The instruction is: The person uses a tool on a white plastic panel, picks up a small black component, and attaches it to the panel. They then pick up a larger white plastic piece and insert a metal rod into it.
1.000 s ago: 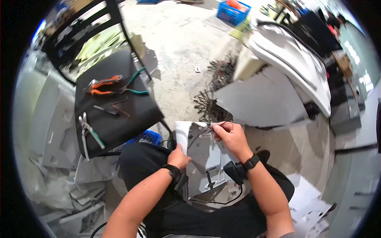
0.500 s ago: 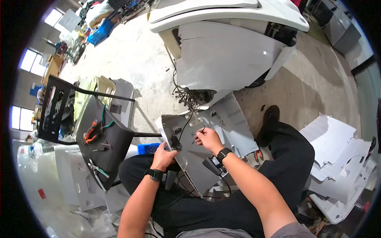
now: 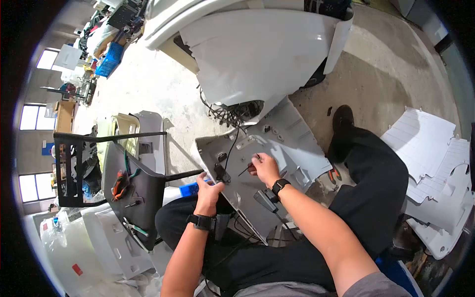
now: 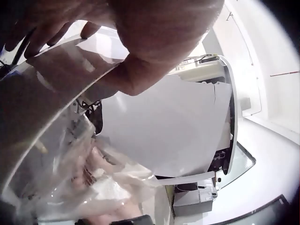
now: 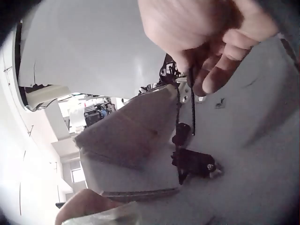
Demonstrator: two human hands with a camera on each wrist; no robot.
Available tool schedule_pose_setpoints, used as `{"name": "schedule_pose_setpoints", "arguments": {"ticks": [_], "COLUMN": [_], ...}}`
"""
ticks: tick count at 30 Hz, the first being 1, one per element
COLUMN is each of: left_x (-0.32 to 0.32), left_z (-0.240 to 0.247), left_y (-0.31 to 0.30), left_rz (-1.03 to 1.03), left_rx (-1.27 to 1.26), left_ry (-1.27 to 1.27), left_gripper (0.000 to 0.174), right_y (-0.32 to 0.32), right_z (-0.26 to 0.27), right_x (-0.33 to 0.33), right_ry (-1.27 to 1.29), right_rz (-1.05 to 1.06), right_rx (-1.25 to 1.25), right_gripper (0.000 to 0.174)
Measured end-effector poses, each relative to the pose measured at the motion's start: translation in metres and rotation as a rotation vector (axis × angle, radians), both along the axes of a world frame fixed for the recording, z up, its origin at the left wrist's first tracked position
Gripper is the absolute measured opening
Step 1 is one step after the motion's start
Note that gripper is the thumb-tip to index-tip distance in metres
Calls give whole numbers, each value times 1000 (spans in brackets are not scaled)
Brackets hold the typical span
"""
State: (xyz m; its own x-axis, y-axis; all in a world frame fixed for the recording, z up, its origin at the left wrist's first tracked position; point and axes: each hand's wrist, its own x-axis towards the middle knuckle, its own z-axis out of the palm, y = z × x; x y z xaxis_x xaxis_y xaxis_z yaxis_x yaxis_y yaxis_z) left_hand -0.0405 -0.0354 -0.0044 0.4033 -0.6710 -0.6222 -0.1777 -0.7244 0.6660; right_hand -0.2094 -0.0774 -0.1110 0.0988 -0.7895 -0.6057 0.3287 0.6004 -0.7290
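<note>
Right grip pinches one rod at its eight o'clock; left grip clamps one panel (two black fittings inside).

Smooth plastic panel, glossy shell, matt concrete floor, cloth trousers

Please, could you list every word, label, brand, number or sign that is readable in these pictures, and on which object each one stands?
There is no readable text in any view.
Red patch on the clear plastic wrap: too small and blurred to tell whether it bears print.
Blue panel in the background: too small to read.
Gray shell and thin dark rod: no lettering can be made out.
</note>
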Motion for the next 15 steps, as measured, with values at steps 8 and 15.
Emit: {"name": "schedule_pose_setpoints", "arguments": {"ticks": [8, 15], "left_x": [-7, -23], "left_z": [17, 15], "left_y": [-14, -25], "left_rz": [15, 6], "left_rx": [-59, 69], "left_ry": [295, 268], "left_gripper": [91, 100], "right_y": [-4, -7], "right_z": [9, 12], "right_x": [-1, -5], "right_ry": [84, 175], "right_rz": [49, -11], "right_rx": [2, -132], "right_gripper": [20, 20]}}
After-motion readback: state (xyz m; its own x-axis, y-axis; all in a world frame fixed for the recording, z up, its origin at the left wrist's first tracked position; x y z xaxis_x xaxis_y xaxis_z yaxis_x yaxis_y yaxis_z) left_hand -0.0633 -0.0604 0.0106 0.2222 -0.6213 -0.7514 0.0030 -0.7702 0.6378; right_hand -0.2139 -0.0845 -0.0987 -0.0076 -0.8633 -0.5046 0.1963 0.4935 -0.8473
